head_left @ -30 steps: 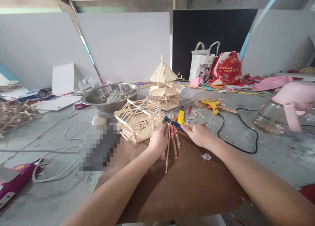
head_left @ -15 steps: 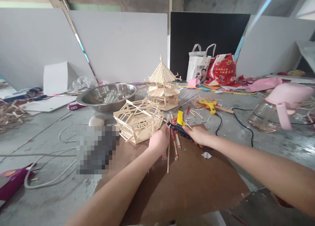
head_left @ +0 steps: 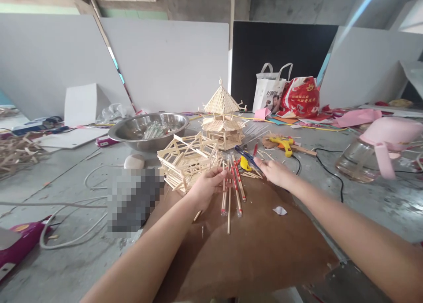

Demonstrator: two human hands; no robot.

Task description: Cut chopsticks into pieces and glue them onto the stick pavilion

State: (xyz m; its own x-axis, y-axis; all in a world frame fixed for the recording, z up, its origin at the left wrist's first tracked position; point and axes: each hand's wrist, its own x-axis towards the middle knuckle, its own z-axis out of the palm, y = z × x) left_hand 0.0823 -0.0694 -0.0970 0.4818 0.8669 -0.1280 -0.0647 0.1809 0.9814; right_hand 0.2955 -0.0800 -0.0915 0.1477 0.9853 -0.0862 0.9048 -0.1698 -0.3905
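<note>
My left hand (head_left: 209, 187) is closed around a short, thin wooden stick (head_left: 224, 167) held nearly upright. My right hand (head_left: 276, 173) grips dark blue pliers (head_left: 246, 155), their jaws pointing up and left, apart from the stick. A yellow object (head_left: 245, 163) lies partly behind them; its kind is unclear. Beneath the hands, red-marked clear packs of sticks (head_left: 239, 201) and a loose stick (head_left: 228, 219) rest on a brown board (head_left: 251, 250). Beyond my left hand stands an open wooden-stick frame (head_left: 185, 157), with a roofed stick pavilion (head_left: 222, 100) behind it.
A steel basin (head_left: 132, 141) sits at back left. On the right are a yellow glue gun (head_left: 284, 145) with a black cord and a pink-lidded jug (head_left: 360, 157). Bags (head_left: 300, 98) stand at the back. A pale cable (head_left: 56, 246) loops at left; paper scrap (head_left: 280, 211) lies nearby.
My right hand and the pliers have moved up and away from my left hand. My left hand has shifted slightly lower, and the short stick in it now shows. The view has tilted slightly.
</note>
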